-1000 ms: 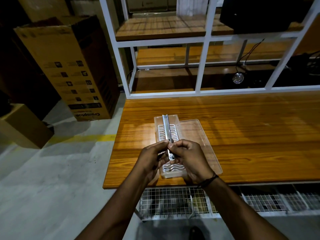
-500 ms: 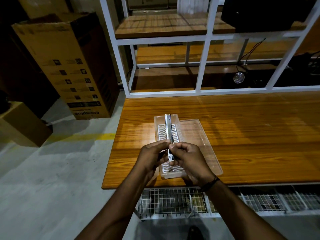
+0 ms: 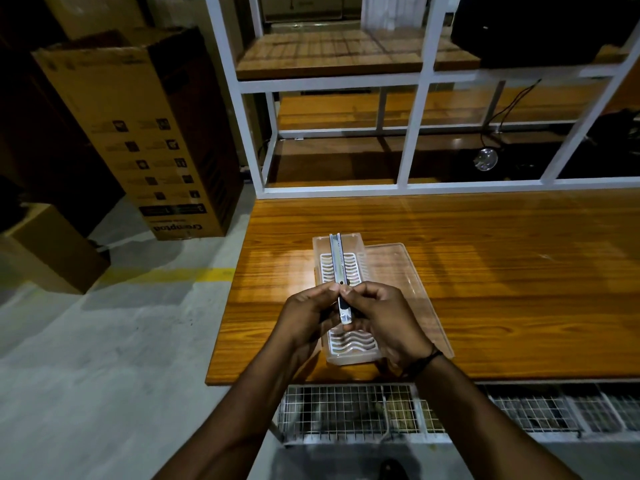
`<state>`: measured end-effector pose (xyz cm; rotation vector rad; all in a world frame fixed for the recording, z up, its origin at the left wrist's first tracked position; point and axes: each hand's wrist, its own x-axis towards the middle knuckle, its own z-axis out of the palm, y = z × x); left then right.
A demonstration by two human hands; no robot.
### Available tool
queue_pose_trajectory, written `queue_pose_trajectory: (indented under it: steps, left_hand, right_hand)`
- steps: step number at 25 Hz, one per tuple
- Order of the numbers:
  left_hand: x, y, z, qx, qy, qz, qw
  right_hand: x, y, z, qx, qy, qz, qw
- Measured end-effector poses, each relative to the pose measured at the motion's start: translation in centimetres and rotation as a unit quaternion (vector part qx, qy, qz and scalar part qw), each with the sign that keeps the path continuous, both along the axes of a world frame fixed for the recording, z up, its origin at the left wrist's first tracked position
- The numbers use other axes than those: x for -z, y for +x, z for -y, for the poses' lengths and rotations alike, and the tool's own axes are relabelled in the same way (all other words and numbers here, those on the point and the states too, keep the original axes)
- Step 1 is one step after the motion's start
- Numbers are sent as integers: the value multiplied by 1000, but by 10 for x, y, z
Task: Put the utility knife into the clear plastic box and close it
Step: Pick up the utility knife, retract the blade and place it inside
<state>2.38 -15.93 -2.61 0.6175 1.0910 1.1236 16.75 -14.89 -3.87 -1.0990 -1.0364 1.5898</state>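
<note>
Pinching the utility knife (image 3: 337,271), both hands (image 3: 308,311) hover over the wooden table (image 3: 502,271) by white shelving (image 3: 415,133).

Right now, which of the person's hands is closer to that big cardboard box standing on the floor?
Left. The left hand holds the utility knife on the side toward the cardboard box; the right hand grips it from the far side.

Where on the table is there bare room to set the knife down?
Bare wooden tabletop lies right of the open clear lid and behind the clear plastic box. It is crowded at the near edge, where both hands hold the utility knife.
</note>
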Motion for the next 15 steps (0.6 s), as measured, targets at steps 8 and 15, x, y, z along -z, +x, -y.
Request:
queue_pose_trajectory:
  steps: [8,15]
  left_hand:
    - [25,-1,-18,-46,50,-215,974]
    - [43,-13,-23,-95,122,-491,857]
  right_hand:
    - [11,8,-14,22,34,163,986]
    - [9,-16,-30,19,92,537,839]
